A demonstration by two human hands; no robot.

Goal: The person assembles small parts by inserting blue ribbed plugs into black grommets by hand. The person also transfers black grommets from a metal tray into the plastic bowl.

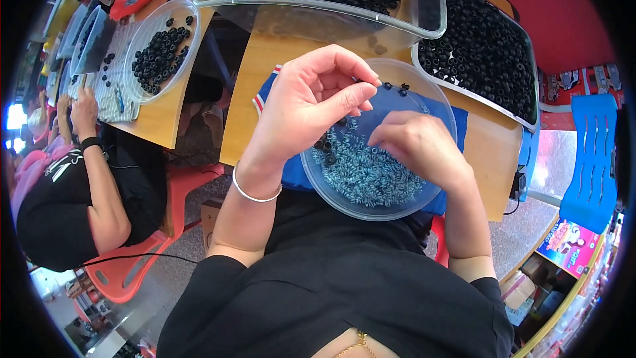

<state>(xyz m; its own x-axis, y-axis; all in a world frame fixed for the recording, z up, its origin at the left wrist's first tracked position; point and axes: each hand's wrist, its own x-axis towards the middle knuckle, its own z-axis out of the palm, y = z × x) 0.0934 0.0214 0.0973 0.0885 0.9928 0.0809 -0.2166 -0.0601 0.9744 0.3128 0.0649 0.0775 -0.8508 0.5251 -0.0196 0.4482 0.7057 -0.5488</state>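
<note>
Shirt [318,292] nearest; left hand [308,96] nearly closed, hold unclear; right hand [421,142] curled over springs [371,182], grip hidden; picking seems underway, next needing precision.

Bright light; white glare [16,118] at far left; hands [311,93] well lit; fisheye bends edges, rim black

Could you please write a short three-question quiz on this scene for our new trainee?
1. Which hand has the thin silver metal bangle at its wrist?
2. True or false: the round clear plastic tub holds both small silvery metal coils and black ring-shaped pieces.
3. Where is the shallow rectangular white plastic tray, relative to the round tub? A. Near left; B. Far right; C. Directly beneath.

Key: 1. The left hand. 2. True. 3. B.
</note>
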